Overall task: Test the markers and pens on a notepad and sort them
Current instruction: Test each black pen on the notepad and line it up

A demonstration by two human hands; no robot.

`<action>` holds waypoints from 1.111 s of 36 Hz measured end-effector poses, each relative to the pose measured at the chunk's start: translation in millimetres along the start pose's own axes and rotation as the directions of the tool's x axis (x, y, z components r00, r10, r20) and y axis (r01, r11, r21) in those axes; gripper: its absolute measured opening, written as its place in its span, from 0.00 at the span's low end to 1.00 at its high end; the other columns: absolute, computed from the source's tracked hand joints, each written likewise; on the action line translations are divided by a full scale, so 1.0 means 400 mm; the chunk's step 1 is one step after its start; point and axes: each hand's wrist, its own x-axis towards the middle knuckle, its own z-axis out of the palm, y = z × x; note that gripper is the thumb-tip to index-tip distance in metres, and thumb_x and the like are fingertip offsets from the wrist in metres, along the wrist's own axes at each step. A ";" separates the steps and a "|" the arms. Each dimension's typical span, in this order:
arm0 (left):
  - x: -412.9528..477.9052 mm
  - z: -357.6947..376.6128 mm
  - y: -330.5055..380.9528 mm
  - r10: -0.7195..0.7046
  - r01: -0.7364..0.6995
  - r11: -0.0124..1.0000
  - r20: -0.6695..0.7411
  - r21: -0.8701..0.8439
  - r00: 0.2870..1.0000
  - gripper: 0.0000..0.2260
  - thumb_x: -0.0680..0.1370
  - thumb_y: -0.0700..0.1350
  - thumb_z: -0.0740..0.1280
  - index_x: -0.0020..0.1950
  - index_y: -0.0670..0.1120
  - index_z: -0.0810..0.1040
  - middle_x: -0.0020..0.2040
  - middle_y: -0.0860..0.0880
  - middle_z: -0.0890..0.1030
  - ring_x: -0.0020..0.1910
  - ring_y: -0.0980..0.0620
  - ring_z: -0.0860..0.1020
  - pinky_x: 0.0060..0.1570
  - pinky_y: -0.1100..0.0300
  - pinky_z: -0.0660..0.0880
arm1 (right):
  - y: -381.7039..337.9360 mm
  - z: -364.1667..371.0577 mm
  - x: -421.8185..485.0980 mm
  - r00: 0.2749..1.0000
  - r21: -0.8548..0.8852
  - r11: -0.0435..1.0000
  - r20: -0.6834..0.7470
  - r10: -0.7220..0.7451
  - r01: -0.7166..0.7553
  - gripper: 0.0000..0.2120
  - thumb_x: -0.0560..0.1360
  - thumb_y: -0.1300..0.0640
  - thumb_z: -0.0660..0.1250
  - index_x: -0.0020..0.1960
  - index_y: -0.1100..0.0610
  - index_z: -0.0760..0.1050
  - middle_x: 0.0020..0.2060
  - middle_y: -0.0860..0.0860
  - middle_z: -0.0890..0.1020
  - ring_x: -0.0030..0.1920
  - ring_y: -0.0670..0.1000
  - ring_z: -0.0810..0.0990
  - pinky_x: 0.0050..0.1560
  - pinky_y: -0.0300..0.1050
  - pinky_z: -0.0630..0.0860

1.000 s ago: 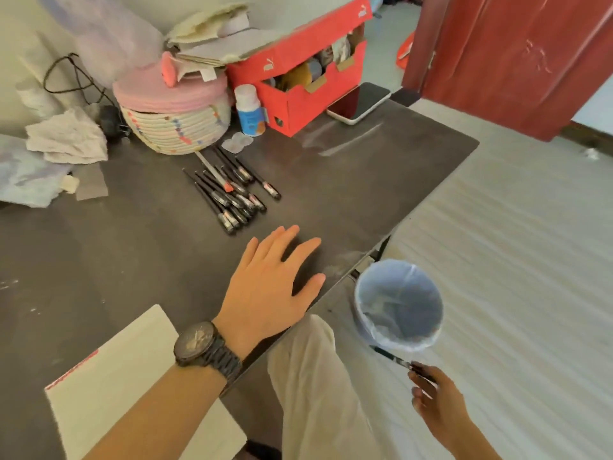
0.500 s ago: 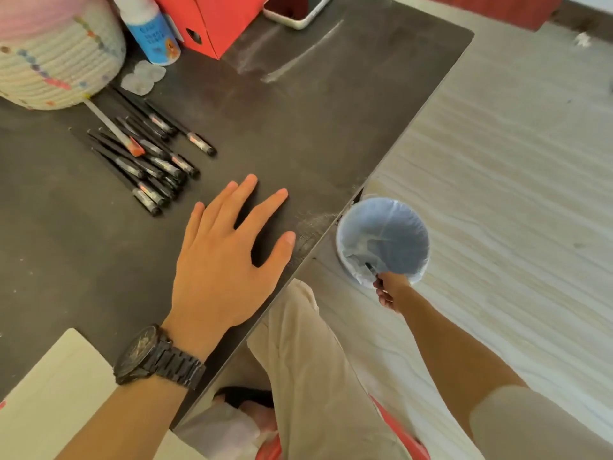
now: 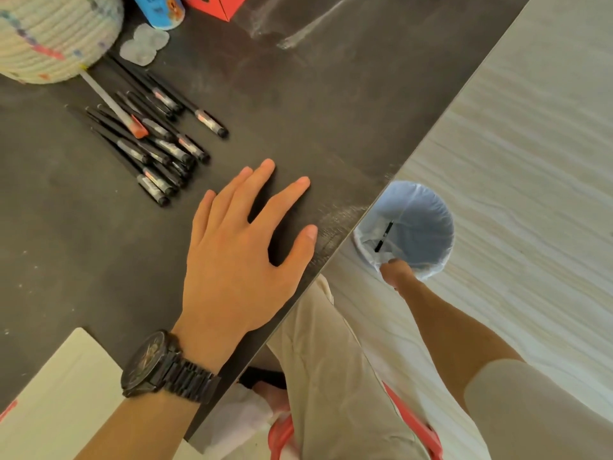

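The slim black pen (image 3: 384,236) just dropped, likely a dud, into the blue-lined round bin (image 3: 428,207) beyond the right hand (image 3: 396,272), whose grip is hidden; the left hand (image 3: 242,260) lies splayed flat.

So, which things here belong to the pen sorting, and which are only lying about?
For the job: the pile of pens on the table; the single pen inside the lined bin; the notepad; the left hand, flat on the table; the right hand, at the bin's rim.
Only lying about: the woven basket; the blue bottle; the red box; the wristwatch.
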 end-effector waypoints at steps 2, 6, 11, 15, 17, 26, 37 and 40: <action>0.000 -0.001 0.000 0.000 0.000 1.000 -0.002 -0.001 1.000 0.23 0.79 0.62 0.57 0.75 0.61 0.67 0.78 0.55 0.62 0.78 0.53 0.57 0.76 0.44 0.54 | 0.001 -0.002 -0.010 1.000 -0.050 0.998 -0.012 -0.027 0.026 0.20 0.82 0.59 0.58 0.72 0.64 0.70 0.68 0.63 0.75 0.68 0.62 0.74 0.69 0.54 0.71; -0.002 0.000 0.000 0.006 -0.006 1.000 -0.011 -0.012 1.000 0.23 0.80 0.62 0.58 0.74 0.61 0.68 0.78 0.54 0.63 0.78 0.52 0.59 0.76 0.43 0.55 | 0.015 -0.015 -0.044 0.993 -0.114 0.988 -0.028 -0.112 0.108 0.22 0.81 0.61 0.59 0.75 0.58 0.67 0.69 0.60 0.75 0.67 0.62 0.75 0.67 0.52 0.72; -0.004 0.001 -0.003 0.008 -0.008 1.000 -0.019 -0.008 1.000 0.23 0.80 0.63 0.56 0.74 0.62 0.68 0.78 0.54 0.63 0.78 0.53 0.58 0.77 0.45 0.54 | 0.032 -0.036 -0.100 0.974 -0.107 0.971 -0.048 -0.219 0.213 0.23 0.81 0.60 0.58 0.75 0.52 0.68 0.70 0.57 0.74 0.63 0.61 0.77 0.64 0.52 0.76; -0.008 0.003 -0.006 0.003 -0.003 1.000 -0.028 -0.014 1.000 0.22 0.80 0.62 0.56 0.74 0.61 0.68 0.78 0.55 0.64 0.78 0.54 0.58 0.77 0.46 0.54 | 0.038 -0.061 -0.187 0.941 0.045 0.945 -0.110 -0.319 0.325 0.17 0.81 0.60 0.61 0.68 0.50 0.75 0.64 0.54 0.79 0.52 0.55 0.80 0.53 0.48 0.78; -0.012 0.002 -0.008 -0.007 0.007 1.000 -0.023 -0.027 1.000 0.22 0.80 0.61 0.57 0.74 0.61 0.69 0.77 0.55 0.64 0.78 0.55 0.58 0.77 0.47 0.53 | 0.038 -0.076 -0.247 0.910 0.101 0.911 -0.166 -0.380 0.399 0.14 0.82 0.59 0.61 0.64 0.48 0.77 0.60 0.51 0.82 0.47 0.49 0.80 0.45 0.41 0.76; -0.109 -0.061 -0.033 -0.066 0.057 0.994 -0.095 -0.096 0.993 0.16 0.81 0.55 0.60 0.69 0.61 0.74 0.72 0.59 0.69 0.74 0.58 0.63 0.76 0.53 0.56 | -0.013 -0.157 -0.583 0.713 0.339 0.628 -0.370 -0.595 0.700 0.13 0.77 0.62 0.71 0.44 0.43 0.84 0.40 0.46 0.87 0.39 0.45 0.85 0.47 0.48 0.83; -0.451 -0.161 -0.223 -0.533 0.489 0.846 -0.349 -0.211 0.771 0.15 0.78 0.54 0.64 0.65 0.63 0.76 0.69 0.61 0.71 0.69 0.53 0.71 0.69 0.53 0.66 | -0.272 -0.128 -0.856 0.274 0.171 0.231 -0.298 -0.914 0.958 0.15 0.78 0.64 0.69 0.47 0.43 0.82 0.39 0.51 0.86 0.40 0.46 0.85 0.45 0.37 0.80; -0.511 -0.160 -0.262 -0.601 0.582 0.798 -0.283 -0.157 0.748 0.20 0.78 0.55 0.67 0.69 0.63 0.72 0.73 0.59 0.69 0.72 0.53 0.67 0.72 0.53 0.62 | -0.363 -0.082 -0.859 0.234 0.057 0.227 -0.167 -0.958 0.972 0.10 0.78 0.57 0.71 0.49 0.41 0.80 0.42 0.43 0.86 0.45 0.43 0.85 0.49 0.44 0.79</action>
